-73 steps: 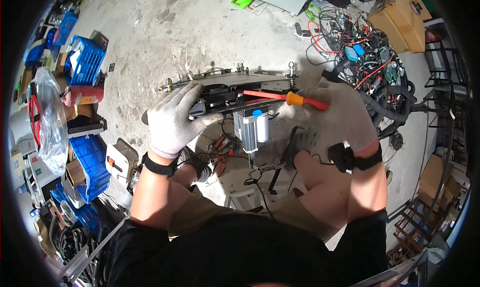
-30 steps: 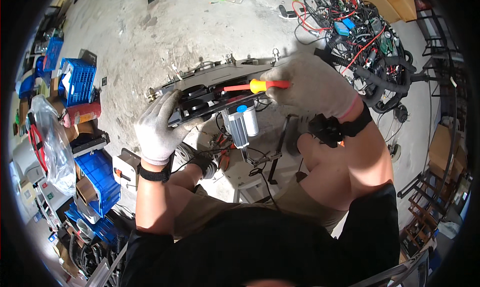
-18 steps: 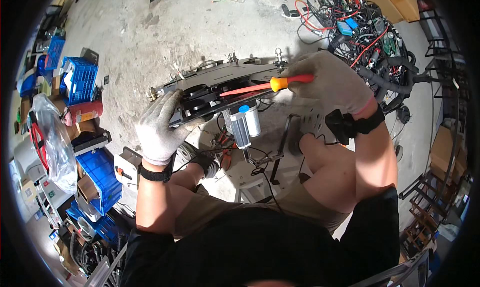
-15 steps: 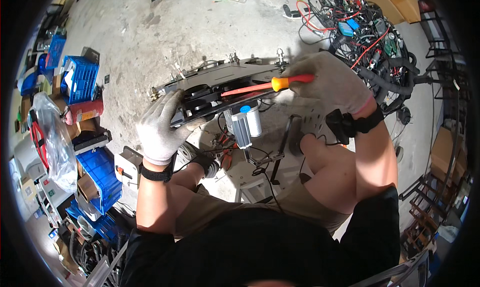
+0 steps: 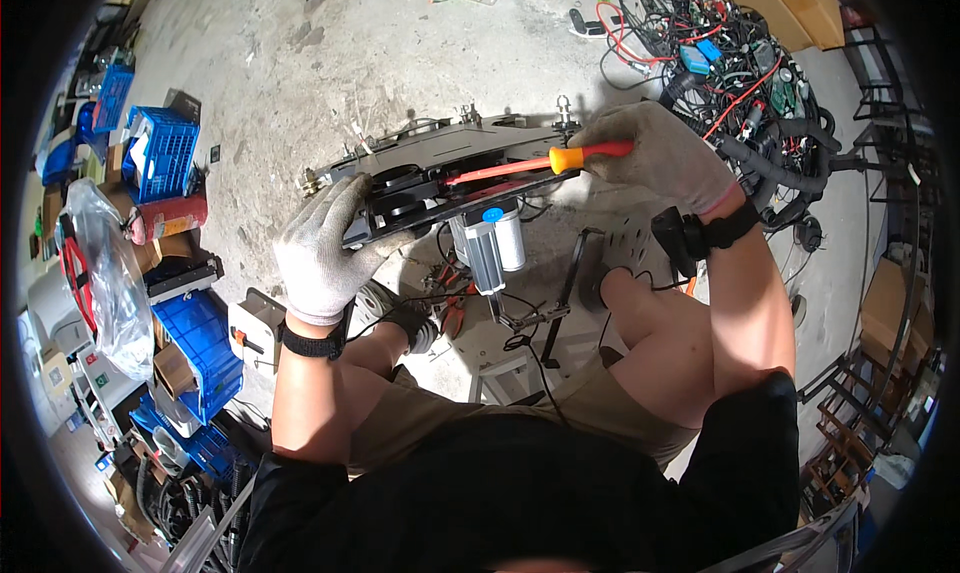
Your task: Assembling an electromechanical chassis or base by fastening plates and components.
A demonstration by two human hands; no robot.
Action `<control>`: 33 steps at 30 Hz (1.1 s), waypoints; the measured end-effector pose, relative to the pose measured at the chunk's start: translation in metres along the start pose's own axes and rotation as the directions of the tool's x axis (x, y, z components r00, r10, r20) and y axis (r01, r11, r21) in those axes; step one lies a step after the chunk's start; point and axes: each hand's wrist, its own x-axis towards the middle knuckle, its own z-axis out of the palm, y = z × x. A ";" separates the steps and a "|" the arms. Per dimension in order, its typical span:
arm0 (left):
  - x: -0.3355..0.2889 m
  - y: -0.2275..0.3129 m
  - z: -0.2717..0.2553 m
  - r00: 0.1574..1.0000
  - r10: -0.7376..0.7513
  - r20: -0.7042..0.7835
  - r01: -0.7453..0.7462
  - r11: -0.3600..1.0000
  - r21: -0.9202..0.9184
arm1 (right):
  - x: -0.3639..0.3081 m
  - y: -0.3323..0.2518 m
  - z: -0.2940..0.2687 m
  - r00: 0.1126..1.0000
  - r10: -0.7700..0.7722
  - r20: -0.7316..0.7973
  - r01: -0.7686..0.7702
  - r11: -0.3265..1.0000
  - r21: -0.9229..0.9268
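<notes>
In the middle stands a dark metal machine assembly (image 5: 420,155) with black rollers or wheels (image 5: 400,176) along its near side. A silver cylindrical motor-like part (image 5: 484,258) hangs below it, beside a white cylinder (image 5: 509,245). My gloved left hand (image 5: 325,248) is closed round the assembly's left end, thumb below and fingers on top. My gloved right hand (image 5: 660,153) grips a screwdriver (image 5: 566,160) with a red and orange handle. Its long red shaft points left into the assembly, the tip near the rollers; whether it touches a screw is hidden.
Tangled cables (image 5: 740,73) lie at the far right near a cardboard box (image 5: 785,8). Blue crates (image 5: 165,153) and a red cylinder (image 5: 170,218) stand on the left. Orange-handled pliers (image 5: 455,318) lie on the floor between my legs. A black bracket arm (image 5: 572,283) sits below the assembly.
The screwdriver and my right hand have shifted very slightly right. My left hand keeps its hold on the assembly.
</notes>
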 end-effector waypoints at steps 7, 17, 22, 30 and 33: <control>0.000 -0.001 0.001 1.000 0.031 -0.001 -0.031 0.998 0.051 | 0.006 0.016 0.015 0.999 0.031 -0.018 -0.029 0.997 0.071; -0.007 -0.008 0.001 0.999 0.049 0.000 -0.049 0.999 0.013 | 0.018 0.051 0.046 0.989 -0.144 -0.031 0.147 0.984 0.104; 0.002 -0.003 -0.002 0.998 0.056 0.002 -0.056 0.998 0.042 | 0.003 -0.043 -0.006 0.989 0.146 -0.030 -0.149 0.961 -0.232; 0.006 -0.005 -0.004 1.000 0.027 0.005 -0.027 1.000 0.006 | 0.001 -0.082 0.027 0.982 -0.137 -0.131 0.043 0.836 -0.547; 0.006 -0.005 -0.004 1.000 0.028 0.003 -0.028 1.000 0.005 | 0.019 -0.054 0.023 0.953 -0.303 -0.010 0.261 0.838 -0.479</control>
